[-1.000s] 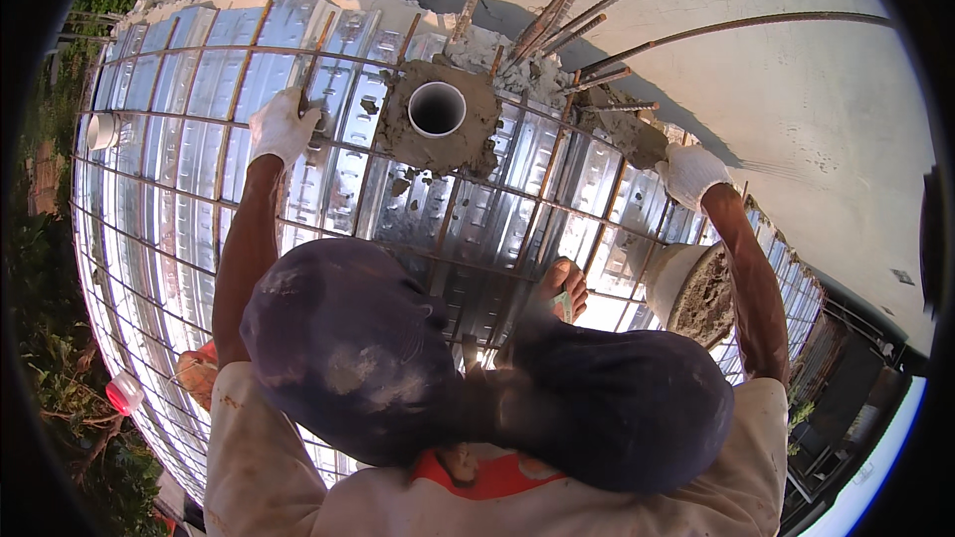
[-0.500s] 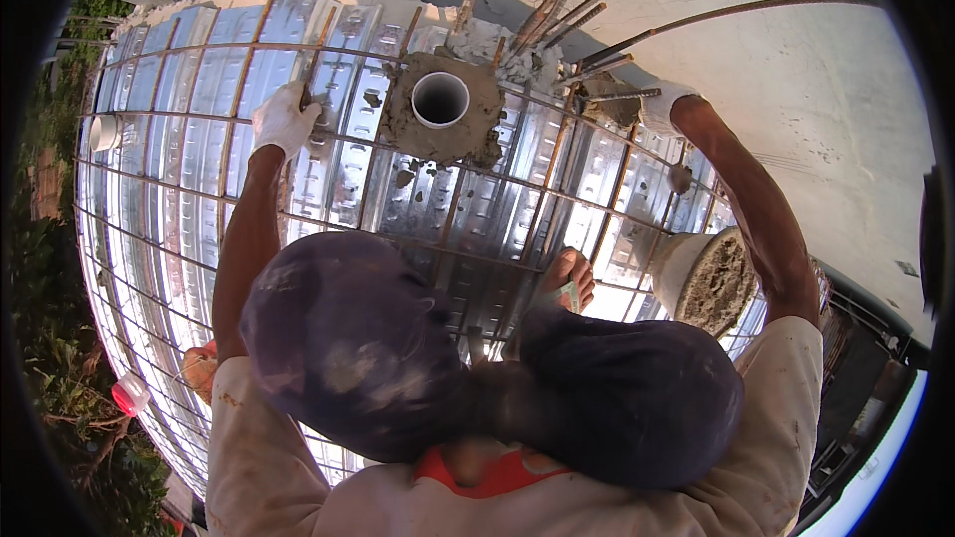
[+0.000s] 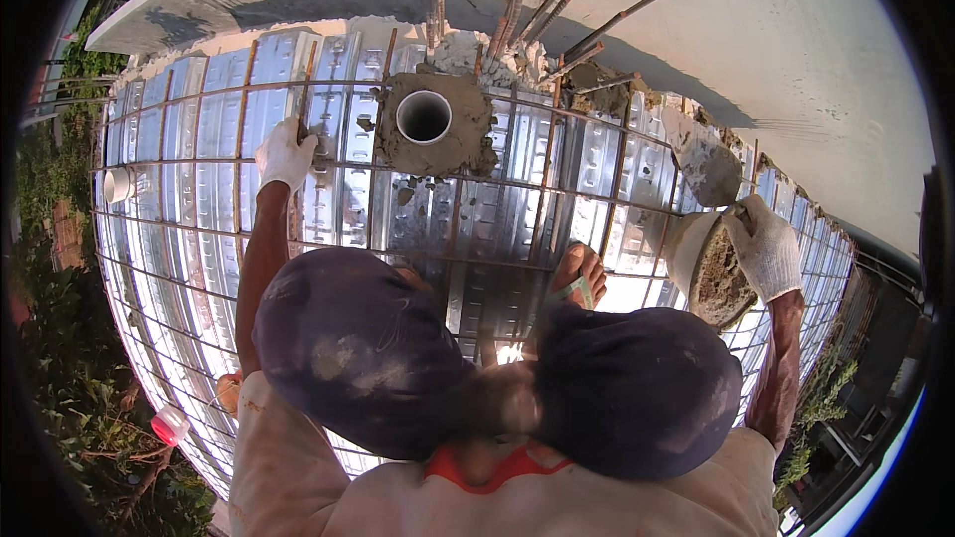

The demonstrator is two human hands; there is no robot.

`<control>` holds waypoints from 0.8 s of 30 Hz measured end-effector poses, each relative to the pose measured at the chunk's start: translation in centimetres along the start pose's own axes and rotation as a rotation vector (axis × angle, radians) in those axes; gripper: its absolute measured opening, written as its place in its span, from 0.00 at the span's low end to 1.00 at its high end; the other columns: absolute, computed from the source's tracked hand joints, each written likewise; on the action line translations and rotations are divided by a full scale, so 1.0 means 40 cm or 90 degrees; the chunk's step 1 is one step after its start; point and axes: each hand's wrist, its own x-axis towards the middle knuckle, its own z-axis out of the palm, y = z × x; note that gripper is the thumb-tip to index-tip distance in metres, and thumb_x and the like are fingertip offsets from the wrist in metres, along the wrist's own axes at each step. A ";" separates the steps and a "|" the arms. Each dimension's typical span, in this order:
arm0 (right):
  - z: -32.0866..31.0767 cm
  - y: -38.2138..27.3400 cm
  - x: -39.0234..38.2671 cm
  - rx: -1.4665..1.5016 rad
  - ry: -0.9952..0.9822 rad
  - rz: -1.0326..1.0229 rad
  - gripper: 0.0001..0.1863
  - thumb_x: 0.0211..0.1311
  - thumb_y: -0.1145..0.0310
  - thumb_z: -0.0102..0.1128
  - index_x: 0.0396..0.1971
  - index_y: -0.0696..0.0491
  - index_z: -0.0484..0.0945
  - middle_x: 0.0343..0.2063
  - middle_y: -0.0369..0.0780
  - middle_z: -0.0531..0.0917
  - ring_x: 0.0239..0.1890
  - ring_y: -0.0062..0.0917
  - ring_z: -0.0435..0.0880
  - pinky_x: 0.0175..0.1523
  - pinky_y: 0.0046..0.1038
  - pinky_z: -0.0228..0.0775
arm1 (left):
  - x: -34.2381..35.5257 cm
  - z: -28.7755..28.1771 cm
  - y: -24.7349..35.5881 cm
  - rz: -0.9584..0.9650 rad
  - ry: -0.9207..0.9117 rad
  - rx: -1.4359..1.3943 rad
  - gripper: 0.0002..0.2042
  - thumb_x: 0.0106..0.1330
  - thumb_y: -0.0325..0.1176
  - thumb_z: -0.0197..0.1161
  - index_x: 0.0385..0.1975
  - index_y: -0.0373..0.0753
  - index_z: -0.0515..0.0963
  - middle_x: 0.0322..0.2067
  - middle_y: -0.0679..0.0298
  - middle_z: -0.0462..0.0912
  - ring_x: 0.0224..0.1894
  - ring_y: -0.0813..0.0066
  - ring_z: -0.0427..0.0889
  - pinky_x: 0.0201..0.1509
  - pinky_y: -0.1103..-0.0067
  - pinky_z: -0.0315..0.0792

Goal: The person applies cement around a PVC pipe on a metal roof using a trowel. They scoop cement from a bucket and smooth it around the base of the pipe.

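Observation:
My left hand [image 3: 286,157], in a white glove, is closed around a thin reinforcing bar [image 3: 307,75] of the mesh. My right hand [image 3: 768,247], also gloved, grips a trowel whose grey, mortar-smeared blade [image 3: 708,164] points up and away; its handle is hidden in the glove. Just below the blade, beside this hand, a pale bucket [image 3: 686,247] tilts with wet mortar [image 3: 723,283] in it. Between my hands, farther off, a white pipe [image 3: 424,117] stands upright in a square patch of mortar [image 3: 458,144]. More mortar [image 3: 602,89] lies along the wall's foot.
Ribbed metal decking [image 3: 214,159] lies under the rebar mesh. Thick rebars [image 3: 517,0] rise by the pale wall [image 3: 796,50]. A second pipe stub [image 3: 118,185] is at the left, and a red-and-white container [image 3: 170,425] sits near the left edge. My sandalled foot [image 3: 580,273] stands on the decking.
My right hand has come back from the mortar by the wall to the bucket, and the trowel blade now shows. My left hand stays on the bar. The view has shifted slightly.

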 end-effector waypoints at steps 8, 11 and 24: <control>0.006 0.252 -0.437 -0.011 0.102 0.311 0.13 0.74 0.62 0.68 0.40 0.58 0.81 0.23 0.40 0.79 0.25 0.24 0.75 0.35 0.31 0.73 | 0.008 0.026 0.016 -0.045 -0.018 0.068 0.14 0.68 0.43 0.67 0.39 0.38 0.81 0.41 0.49 0.88 0.47 0.43 0.87 0.55 0.56 0.77; 0.008 0.254 -0.463 -0.079 0.067 0.393 0.14 0.74 0.59 0.66 0.37 0.56 0.80 0.26 0.45 0.84 0.27 0.38 0.83 0.37 0.40 0.77 | 0.010 0.063 -0.016 -0.036 -0.012 0.089 0.15 0.68 0.45 0.65 0.41 0.38 0.81 0.41 0.49 0.89 0.47 0.43 0.88 0.55 0.55 0.78; 0.103 0.301 -0.394 -0.199 0.063 0.308 0.11 0.74 0.61 0.63 0.44 0.54 0.81 0.35 0.48 0.87 0.38 0.48 0.90 0.43 0.50 0.81 | 0.036 0.046 -0.074 -0.011 -0.017 0.117 0.16 0.69 0.47 0.64 0.44 0.39 0.80 0.42 0.48 0.89 0.48 0.42 0.88 0.54 0.55 0.79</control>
